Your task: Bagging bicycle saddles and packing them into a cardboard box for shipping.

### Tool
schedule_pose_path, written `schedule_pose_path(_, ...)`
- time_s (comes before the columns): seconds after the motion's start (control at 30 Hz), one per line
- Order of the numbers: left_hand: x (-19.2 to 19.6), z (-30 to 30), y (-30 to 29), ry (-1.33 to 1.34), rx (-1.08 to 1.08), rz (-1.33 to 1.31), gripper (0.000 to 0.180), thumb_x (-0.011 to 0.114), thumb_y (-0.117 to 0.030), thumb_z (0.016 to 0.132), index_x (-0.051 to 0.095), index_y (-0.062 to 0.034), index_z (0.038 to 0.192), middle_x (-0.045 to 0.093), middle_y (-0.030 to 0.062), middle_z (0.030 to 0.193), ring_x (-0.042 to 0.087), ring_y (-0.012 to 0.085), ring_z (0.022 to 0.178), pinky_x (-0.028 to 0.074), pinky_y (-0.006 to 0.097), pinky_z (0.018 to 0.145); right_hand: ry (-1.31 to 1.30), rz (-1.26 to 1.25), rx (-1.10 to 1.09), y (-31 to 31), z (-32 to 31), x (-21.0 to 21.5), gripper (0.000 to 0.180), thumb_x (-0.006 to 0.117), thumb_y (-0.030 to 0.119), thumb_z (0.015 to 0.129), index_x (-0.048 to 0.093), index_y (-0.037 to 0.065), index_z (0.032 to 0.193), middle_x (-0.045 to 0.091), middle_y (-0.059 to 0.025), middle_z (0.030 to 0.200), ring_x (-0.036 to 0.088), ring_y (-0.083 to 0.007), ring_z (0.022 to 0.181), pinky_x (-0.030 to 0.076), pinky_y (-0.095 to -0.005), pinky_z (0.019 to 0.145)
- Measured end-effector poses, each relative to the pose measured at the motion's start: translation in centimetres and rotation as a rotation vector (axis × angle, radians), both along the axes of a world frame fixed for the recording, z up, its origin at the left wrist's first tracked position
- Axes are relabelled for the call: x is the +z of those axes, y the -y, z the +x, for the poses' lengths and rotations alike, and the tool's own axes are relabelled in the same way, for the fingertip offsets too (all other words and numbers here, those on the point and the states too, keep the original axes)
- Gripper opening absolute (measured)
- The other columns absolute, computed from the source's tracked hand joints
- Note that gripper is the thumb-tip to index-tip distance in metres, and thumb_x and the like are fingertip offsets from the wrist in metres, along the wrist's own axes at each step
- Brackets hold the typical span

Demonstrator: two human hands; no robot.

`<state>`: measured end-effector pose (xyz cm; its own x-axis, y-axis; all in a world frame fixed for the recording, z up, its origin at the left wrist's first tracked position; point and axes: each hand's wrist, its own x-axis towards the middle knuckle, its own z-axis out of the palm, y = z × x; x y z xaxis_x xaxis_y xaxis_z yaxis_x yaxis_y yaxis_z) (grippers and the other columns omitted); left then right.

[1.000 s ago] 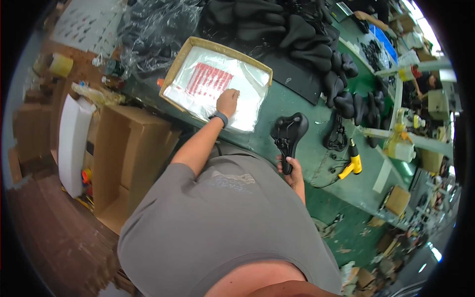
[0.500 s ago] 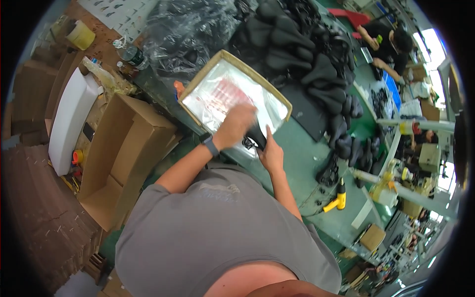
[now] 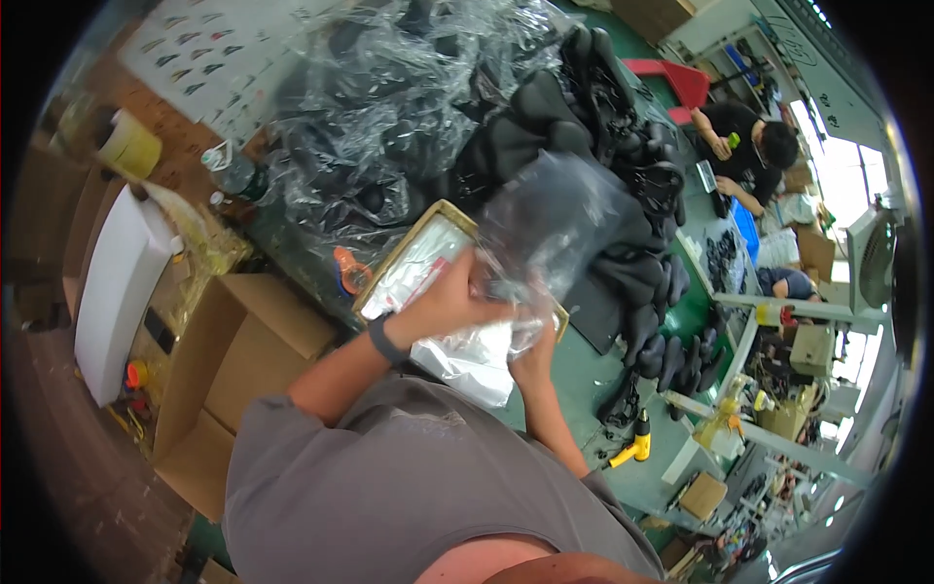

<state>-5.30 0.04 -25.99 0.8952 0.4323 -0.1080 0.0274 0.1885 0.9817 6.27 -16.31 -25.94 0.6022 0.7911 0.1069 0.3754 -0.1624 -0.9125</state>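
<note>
A clear plastic bag (image 3: 555, 219) is held up over a shallow cardboard box (image 3: 394, 261) lined with flat plastic bags. My left hand (image 3: 449, 304) is closed on the bag's near edge, a dark watch on its wrist. My right hand (image 3: 532, 362) grips the bag's lower right end, its fingers partly covered by the film. Something dark shows through the film; I cannot tell whether it lies inside or behind. Past the bag lies a heap of black bicycle saddles (image 3: 530, 127).
Large clear plastic sheeting (image 3: 379, 117) covers the far side of the green table (image 3: 574, 404). An open carton (image 3: 243, 370) stands at left, with a bottle (image 3: 233, 173) and an orange tape dispenser (image 3: 350, 273) beyond. A yellow heat gun (image 3: 634, 443) lies at right. A co-worker (image 3: 744, 146) sits far right.
A clear bag has come up from the box into both hands. The black saddle seen at my right hand is now hidden or behind the film. The view has shifted.
</note>
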Motion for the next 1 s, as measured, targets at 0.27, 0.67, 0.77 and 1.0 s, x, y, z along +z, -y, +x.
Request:
schedule_pose_path(0.27, 2.0, 14.3, -31.4, 0.287, 0.49, -0.372, 0.049, 0.068, -0.02, 0.101, 0.055, 0.0022, 0.143, 0.071, 0.0118, 0.12, 0.073, 0.0213, 0.098, 0.063, 0.037, 0.082, 0.131, -0.191, -0.288, -4.0, 11.0, -3.5, 0.063, 0.077, 0.008, 0.09, 0.052, 0.0, 0.148, 0.065, -0.0197, 0.138, 0.065, -0.0317, 0.122, 0.051, -0.04, 0.104)
schedule_pose_path(0.67, -10.2, 1.7, -11.8, 0.072, 0.732, -0.033, 0.051, 0.066, -0.012, 0.104, 0.044, 0.0029, 0.147, 0.069, 0.013, 0.126, 0.065, 0.0152, 0.108, 0.051, 0.028, 0.095, 0.889, -0.596, -0.191, -14.4, 37.7, -14.3, 0.096, 0.091, 0.023, 0.068, 0.044, -0.003, 0.148, 0.054, -0.0263, 0.144, 0.049, -0.044, 0.137, 0.041, -0.0478, 0.117)
schedule_pose_path(0.77, -12.4, -3.0, -3.3, -0.203, 0.571, 0.031, 0.032, 0.066, -0.011, 0.102, 0.062, 0.0013, 0.131, 0.074, 0.0079, 0.11, 0.068, 0.0129, 0.094, 0.054, 0.027, 0.085, 0.842, -0.72, -0.193, -16.4, 36.6, -14.0, 0.081, 0.092, 0.025, 0.065, 0.054, 0.001, 0.132, 0.062, -0.0213, 0.128, 0.058, -0.0421, 0.123, 0.051, -0.0481, 0.104)
schedule_pose_path(1.0, -10.0, -2.2, 3.7, -0.222, -0.012, 0.431, 0.025, 0.069, -0.014, 0.093, 0.071, -0.0044, 0.117, 0.075, 0.0115, 0.102, 0.073, 0.0289, 0.089, 0.057, 0.038, 0.078, 0.62, -0.747, -0.172, -8.9, 28.0, -10.6, 0.076, 0.08, 0.032, 0.077, 0.051, 0.009, 0.143, 0.072, -0.0243, 0.113, 0.07, -0.0441, 0.103, 0.056, -0.0527, 0.09)
